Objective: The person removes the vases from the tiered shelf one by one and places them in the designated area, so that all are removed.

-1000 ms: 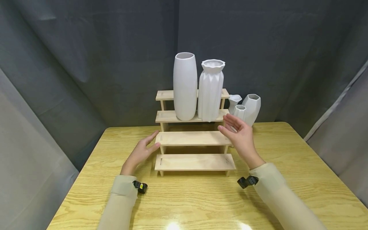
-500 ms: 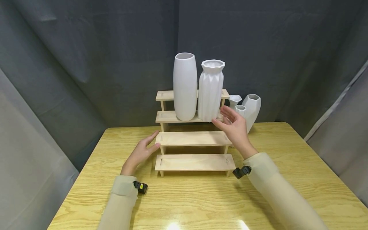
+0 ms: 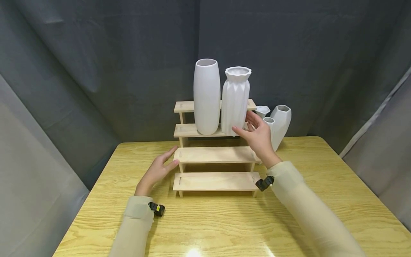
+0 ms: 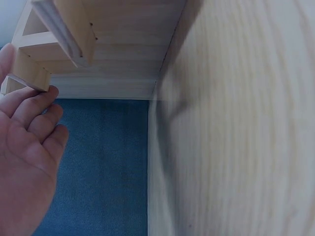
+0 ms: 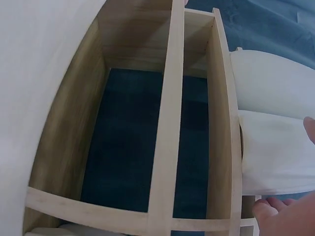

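A smooth tall white vase (image 3: 206,96) and a pleated white vase (image 3: 235,103) with a wavy rim stand upright, side by side, on the second-highest step of a wooden tiered stand (image 3: 215,154). My right hand (image 3: 259,139) is at the lower right of the pleated vase. Its thumb overlaps the vase's front, and the other fingers reach along its right side. Seen from the right wrist, thumb and fingers (image 5: 268,211) are spread apart around the vase's lower end. My left hand (image 3: 157,172) rests its extended fingers against the stand's left side, fingertips (image 4: 51,93) at a plank's end.
Right of the stand, partly behind my right hand, are several smaller white vases, among them a faceted one (image 3: 281,119) and one with a flared mouth (image 3: 263,110). A wood-grain table (image 3: 192,225) bears everything. Grey curtains (image 3: 305,64) enclose the back and sides.
My right hand has moved left and up, from beside the stand's right end to the pleated vase. The left hand, the stand and the vases have stayed put.
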The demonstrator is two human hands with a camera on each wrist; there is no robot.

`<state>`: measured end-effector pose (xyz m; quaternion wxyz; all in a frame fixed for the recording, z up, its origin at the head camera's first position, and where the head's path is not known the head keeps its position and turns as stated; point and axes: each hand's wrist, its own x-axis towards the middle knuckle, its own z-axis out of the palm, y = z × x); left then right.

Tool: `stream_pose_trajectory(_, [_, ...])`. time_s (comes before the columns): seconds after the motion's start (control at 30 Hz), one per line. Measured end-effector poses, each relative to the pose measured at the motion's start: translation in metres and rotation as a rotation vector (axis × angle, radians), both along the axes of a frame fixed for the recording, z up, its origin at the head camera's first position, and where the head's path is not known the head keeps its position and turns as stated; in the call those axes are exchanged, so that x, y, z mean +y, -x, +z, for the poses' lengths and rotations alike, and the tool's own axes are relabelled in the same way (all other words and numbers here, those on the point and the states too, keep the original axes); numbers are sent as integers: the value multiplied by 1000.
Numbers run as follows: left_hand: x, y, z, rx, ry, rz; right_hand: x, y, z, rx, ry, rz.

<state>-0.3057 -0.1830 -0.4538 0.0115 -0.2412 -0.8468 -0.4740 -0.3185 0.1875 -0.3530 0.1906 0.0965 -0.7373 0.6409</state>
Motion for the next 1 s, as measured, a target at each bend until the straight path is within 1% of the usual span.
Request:
stream_pose_trajectory(0.23, [0, 1, 0, -9, -10, -1, -2, 13, 3, 26, 28, -3])
stream_pose_trajectory(0.4, [0, -1, 0, -6, -9, -3, -6, 18, 6, 37, 40, 3])
stream_pose_trajectory(0.6, [0, -1, 1, -5, 1, 4, -9, 20, 10, 38, 6, 1])
stream_pose_trajectory(0.77, [-1, -1, 1, -9, -3, 8, -11, 23, 10, 27, -22, 10])
stream_pose_trajectory(0.87, [0, -2, 1, -13, -11, 2, -11, 22, 10, 10, -30, -2])
stream_pose_trajectory(1.0, [0, -3, 0, -16, -14, 2, -10, 20, 12, -4, -66, -27])
